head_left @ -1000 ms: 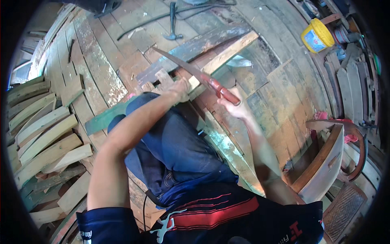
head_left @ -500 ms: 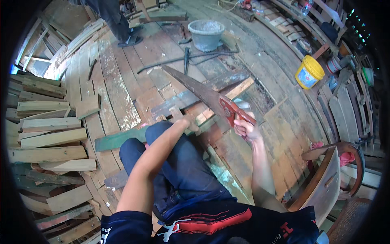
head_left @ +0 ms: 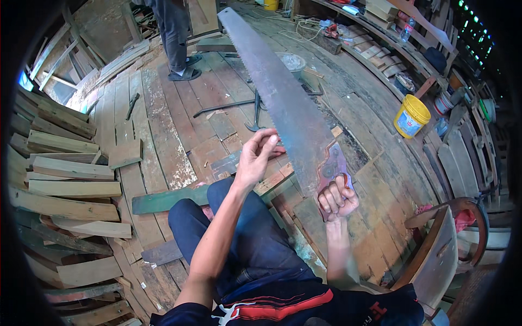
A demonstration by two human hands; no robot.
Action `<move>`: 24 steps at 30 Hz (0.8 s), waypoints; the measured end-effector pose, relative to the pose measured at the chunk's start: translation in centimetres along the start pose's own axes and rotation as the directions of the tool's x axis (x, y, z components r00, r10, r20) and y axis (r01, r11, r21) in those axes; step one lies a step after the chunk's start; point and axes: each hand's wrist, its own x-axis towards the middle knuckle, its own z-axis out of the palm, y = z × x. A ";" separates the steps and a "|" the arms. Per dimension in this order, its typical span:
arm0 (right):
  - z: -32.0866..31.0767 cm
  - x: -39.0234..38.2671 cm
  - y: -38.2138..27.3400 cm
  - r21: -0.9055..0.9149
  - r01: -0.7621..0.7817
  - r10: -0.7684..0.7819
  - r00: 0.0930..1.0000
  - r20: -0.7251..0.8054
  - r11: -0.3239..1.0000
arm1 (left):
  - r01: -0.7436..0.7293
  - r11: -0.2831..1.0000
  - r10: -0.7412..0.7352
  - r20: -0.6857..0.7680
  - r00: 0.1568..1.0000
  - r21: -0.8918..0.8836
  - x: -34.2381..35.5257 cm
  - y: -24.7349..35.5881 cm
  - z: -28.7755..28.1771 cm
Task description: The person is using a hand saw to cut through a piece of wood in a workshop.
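Note:
A handsaw with a wide steel blade (head_left: 277, 98) points up and away from me, its toothed edge toward the left. My right hand (head_left: 338, 199) is closed around its reddish-brown handle (head_left: 330, 165). Beside the toothed edge is my left hand (head_left: 258, 158), thumb up and fingers loosely bent; nothing shows in its grasp. Its fingertips come close to the blade, and I cannot tell whether they touch. Beneath the hands lies a pale length of wood (head_left: 276, 179), partly covered by the saw. A green board (head_left: 163, 200) reaches out left of my knees.
Stacked wooden pieces (head_left: 76, 188) line the left side. Ahead on the plank floor lie a claw hammer (head_left: 256, 111) and a metal bar (head_left: 223, 107), with a grey tub (head_left: 293, 62) behind the blade. A yellow bucket (head_left: 411, 116) stands right. Another person's legs (head_left: 173, 38) are at the back.
The saw has swung upright and come up closer to the view. My left hand has left the wood and risen to the blade's edge. The view has shifted slightly.

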 end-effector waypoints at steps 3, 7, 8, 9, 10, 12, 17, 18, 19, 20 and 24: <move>0.9 -0.1 0.9 0.010 -0.052 0.052 0.998 0.028 0.999 | -0.126 0.991 0.129 -0.097 0.987 0.039 -1.2 0.7 -0.3; 1.8 -1.0 1.7 0.019 -0.083 0.082 0.996 0.045 0.996 | -0.190 0.979 0.197 -0.128 0.972 0.070 -2.9 1.5 -0.8; 1.9 -1.0 1.9 0.019 -0.086 0.085 0.995 0.049 0.996 | -0.194 0.979 0.202 -0.138 0.970 0.063 -3.3 1.8 -1.0; 2.0 -1.1 1.9 0.021 -0.092 0.090 0.993 0.075 0.996 | -0.229 0.971 0.237 -0.128 0.963 0.074 -3.5 1.9 -1.2; 2.1 -1.2 1.9 0.021 -0.099 0.096 0.991 0.097 0.995 | -0.229 0.971 0.237 -0.130 0.963 0.074 -3.9 2.3 -1.1; 2.1 -1.4 2.0 0.031 -0.111 0.108 0.989 0.096 0.993 | -0.246 0.969 0.243 -0.151 0.958 0.004 -4.6 3.3 -0.6; 2.3 -1.8 2.1 0.029 -0.122 0.120 0.991 0.065 0.992 | -0.290 0.953 0.301 -0.141 0.943 0.091 -5.2 3.7 -0.6; 2.4 -1.9 2.1 0.020 -0.113 0.112 0.993 0.036 0.993 | -0.311 0.946 0.321 -0.142 0.936 0.088 -5.2 3.7 -0.4; 2.4 -2.0 2.2 0.011 -0.104 0.104 0.995 0.007 0.995 | -0.311 0.946 0.320 -0.139 0.937 0.089 -5.4 3.8 -0.3; 2.3 -2.2 2.3 0.011 -0.100 0.100 0.995 0.006 0.995 | -0.308 0.945 0.321 -0.140 0.937 0.105 -5.6 4.0 -0.1; 1.7 -3.0 2.1 -0.061 -0.058 0.040 0.963 -0.268 0.996 | -0.289 0.937 0.318 -0.135 0.939 0.198 -5.8 3.1 0.1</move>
